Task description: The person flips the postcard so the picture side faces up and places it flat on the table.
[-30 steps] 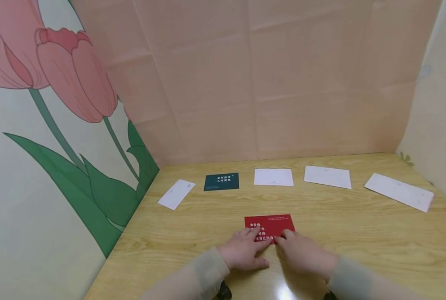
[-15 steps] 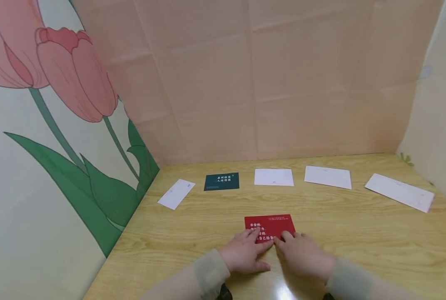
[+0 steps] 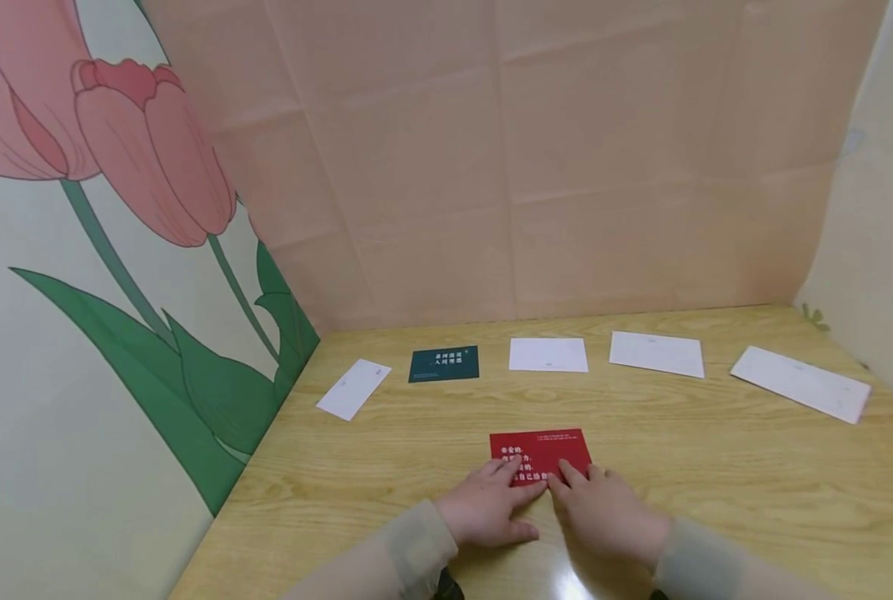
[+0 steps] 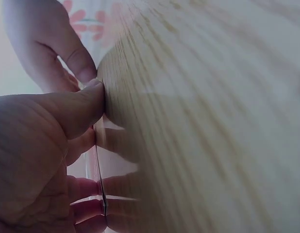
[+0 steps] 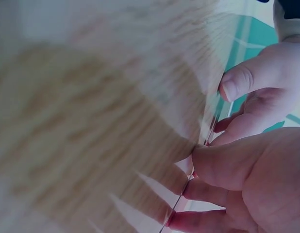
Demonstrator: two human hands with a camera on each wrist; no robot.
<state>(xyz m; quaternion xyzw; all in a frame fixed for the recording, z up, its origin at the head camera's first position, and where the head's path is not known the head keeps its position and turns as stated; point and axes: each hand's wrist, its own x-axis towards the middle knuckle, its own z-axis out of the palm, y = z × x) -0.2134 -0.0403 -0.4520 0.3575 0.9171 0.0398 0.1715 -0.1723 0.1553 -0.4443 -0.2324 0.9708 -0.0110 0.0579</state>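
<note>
In the head view a red card [image 3: 553, 450] with white print lies flat on the table, near the middle. My left hand [image 3: 486, 504] rests its spread fingertips on the card's lower left part, its thumb lying on the wood below. At the lower right, the fingers of my right hand [image 3: 607, 510] touch the card, several of them straight on its surface or edge. Both wrist views look along the tabletop: the left hand [image 4: 38, 141] and the right hand [image 5: 259, 174] each press fingertips down, with the card a thin edge under them. Its lower left print is partly covered.
Along the back lie a tilted white card [image 3: 353, 389], a dark green card [image 3: 444, 364], a white card [image 3: 548, 354], another white card [image 3: 656, 354] and a longer white one [image 3: 800, 384]. A pink-beige backdrop [image 3: 491, 167] and a tulip-printed side panel [image 3: 57, 400] border the wooden table [image 3: 326, 475].
The fingers of the right hand have shifted slightly, one reaching a little further up on the red card. The left hand and all the cards stay where they were.
</note>
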